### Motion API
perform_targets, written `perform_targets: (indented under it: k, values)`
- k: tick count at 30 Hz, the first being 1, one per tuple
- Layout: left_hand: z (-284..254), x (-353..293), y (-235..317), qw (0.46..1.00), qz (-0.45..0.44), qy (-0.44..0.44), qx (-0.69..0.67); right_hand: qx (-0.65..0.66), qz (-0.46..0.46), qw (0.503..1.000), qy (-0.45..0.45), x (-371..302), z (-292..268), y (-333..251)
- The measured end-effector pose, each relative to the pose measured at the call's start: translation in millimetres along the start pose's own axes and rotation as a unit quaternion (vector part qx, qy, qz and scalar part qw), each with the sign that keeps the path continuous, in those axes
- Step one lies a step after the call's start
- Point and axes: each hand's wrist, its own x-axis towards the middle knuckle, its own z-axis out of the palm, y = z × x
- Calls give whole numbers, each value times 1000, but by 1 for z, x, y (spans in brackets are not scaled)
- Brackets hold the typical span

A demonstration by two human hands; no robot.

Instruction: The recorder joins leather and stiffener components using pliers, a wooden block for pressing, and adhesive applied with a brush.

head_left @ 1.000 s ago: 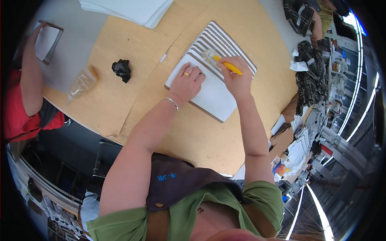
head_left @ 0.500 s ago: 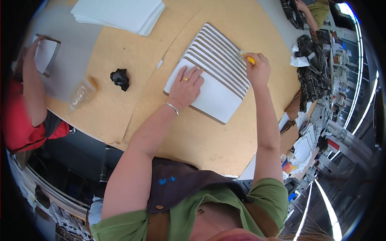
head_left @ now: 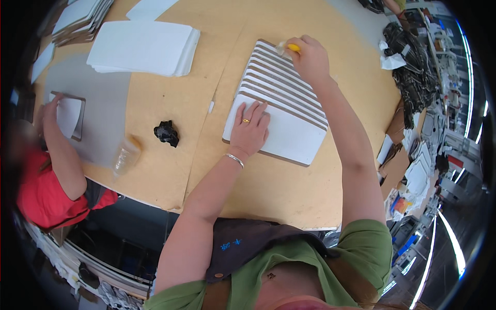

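Observation:
A fanned stack of white boards (head_left: 299, 138) lies before me, its staggered far edges showing as white and brown stripes. My left hand (head_left: 250, 129) rests on the white face of the nearest board, palm down, fingers stretched out. A yellow-handled brush (head_left: 293, 47) is gripped in my right hand (head_left: 312, 59) at the far end of the stripes. Its pale bristles touch or hover just over the farthest strips; I cannot tell which. The fingers of my right hand partly hide the handle.
Left of the boards lie a crumpled black lump (head_left: 166, 133) and a clear plastic bag (head_left: 127, 155). A stack of white sheets (head_left: 139, 47) sits farther back. At far left a co-worker in red (head_left: 57, 181) handles a white sheet. Dark cloth (head_left: 411, 72) is heaped along the right edge.
My right hand has moved with the brush from the right side of the stripes to their far end. My left hand stays on the boards. The whole view has shifted.

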Motion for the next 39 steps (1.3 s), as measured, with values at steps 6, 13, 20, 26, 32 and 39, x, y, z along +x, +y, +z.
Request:
perform_targets:
  k: [6, 13, 20, 26, 32, 39]
  values:
    - [6, 1, -2, 1000, 0, 5, 23, 170, 88, 978, -84, 1, 15, -23]
    - [5, -4, 2, 1000, 1, -9, 25, 83, -21, 993, -80, -8, 6, -38]
    - [6, -7, -2, 1000, -4, 0, 20, 144, 72, 979, -122, -40, -14, -40]
    - [5, 0, 3, 1000, -2, 12, 12, 51, 328, 943, -28, -80, -57, 94]
    - [7, -6, 1, 1000, 16, 9, 24, 27, 161, 986, -10, -119, -58, 85]
    - [9, 1, 1, 998, 24, 28, 50, 84, 157, 984, 0, -141, -77, 59]
